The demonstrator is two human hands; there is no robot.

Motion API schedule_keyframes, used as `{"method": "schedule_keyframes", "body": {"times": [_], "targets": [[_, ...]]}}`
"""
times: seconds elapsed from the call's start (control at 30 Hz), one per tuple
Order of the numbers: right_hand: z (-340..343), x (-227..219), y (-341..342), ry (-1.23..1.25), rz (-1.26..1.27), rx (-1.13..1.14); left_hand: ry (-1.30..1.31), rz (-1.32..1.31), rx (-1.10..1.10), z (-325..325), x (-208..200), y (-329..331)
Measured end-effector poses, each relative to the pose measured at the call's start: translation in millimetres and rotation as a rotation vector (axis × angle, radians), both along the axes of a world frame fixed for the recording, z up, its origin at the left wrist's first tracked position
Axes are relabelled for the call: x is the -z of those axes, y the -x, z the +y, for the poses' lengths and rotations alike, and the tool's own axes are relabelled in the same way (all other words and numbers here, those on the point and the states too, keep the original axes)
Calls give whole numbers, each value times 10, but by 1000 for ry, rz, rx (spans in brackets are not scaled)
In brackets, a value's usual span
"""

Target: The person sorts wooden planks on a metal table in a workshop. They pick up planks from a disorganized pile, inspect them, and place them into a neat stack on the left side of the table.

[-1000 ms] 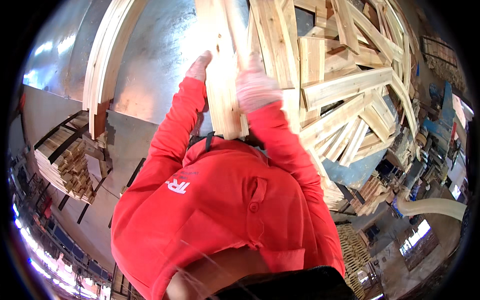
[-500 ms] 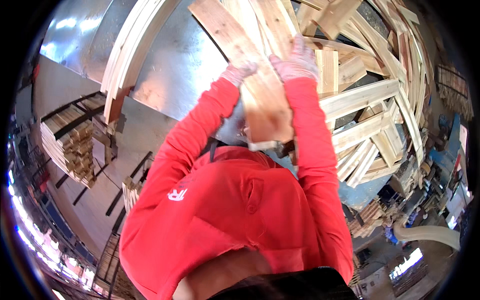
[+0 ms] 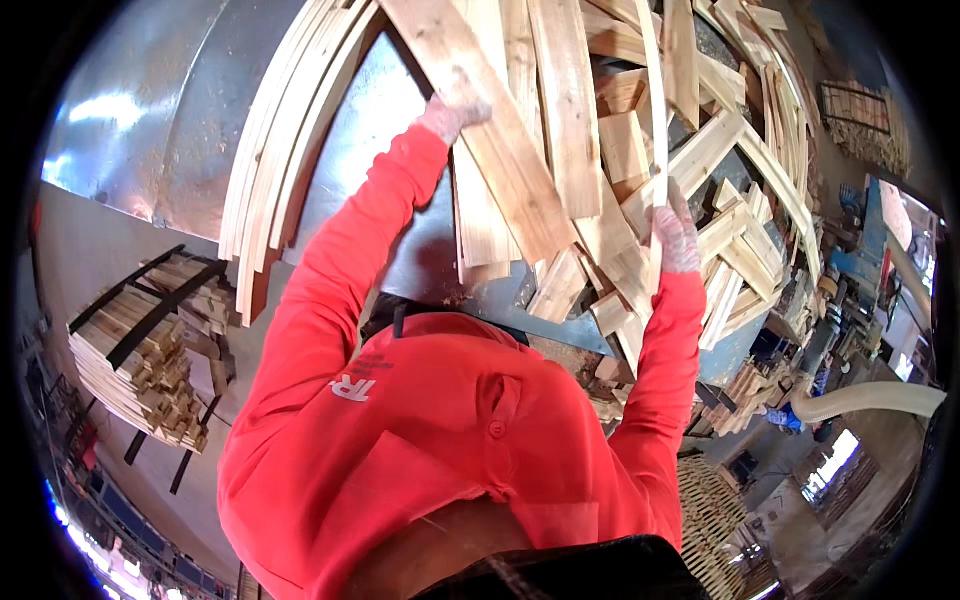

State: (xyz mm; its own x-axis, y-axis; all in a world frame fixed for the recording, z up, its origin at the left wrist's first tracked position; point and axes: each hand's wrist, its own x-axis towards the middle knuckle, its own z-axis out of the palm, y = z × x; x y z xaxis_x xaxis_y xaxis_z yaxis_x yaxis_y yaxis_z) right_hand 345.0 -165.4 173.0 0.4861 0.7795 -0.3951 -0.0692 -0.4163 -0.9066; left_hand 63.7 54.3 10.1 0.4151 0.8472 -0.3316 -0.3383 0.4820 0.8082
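Note:
My left hand [image 3: 455, 115], in a pale glove, is closed on the left edge of a long wooden board [image 3: 505, 150]. The board slants over other planks, its near end toward my chest. Out to the right, my gloved right hand [image 3: 676, 237] grips a narrow wooden strip [image 3: 655, 100] that stands on edge and runs away from me. Between my hands lies a broad knotty plank [image 3: 568, 110], touched by neither hand. Paler boards [image 3: 484, 215] show partly under the slanting one.
A neat row of long boards [image 3: 275, 150] lies on the metal table [image 3: 125, 130] at the left. Jumbled offcuts [image 3: 745, 245] cover its right side. Stacked timber [image 3: 135, 350] stands on the floor at lower left. A pale hose [image 3: 870, 400] curves at far right.
My hands have moved apart. The right has gone right and nearer me, from the boards to the narrow strip. The left still holds a board, and the view has shifted.

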Motion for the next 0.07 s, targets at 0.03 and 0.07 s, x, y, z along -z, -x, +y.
{"method": "schedule_keyframes", "body": {"times": [0.03,0.07], "targets": [[73,-88,282,-42,-76,-5,-26,40,-8,-56,-16,-35],[145,-182,562,-82,-155,-6,-30,43,7,-10,-28,-15]]}}
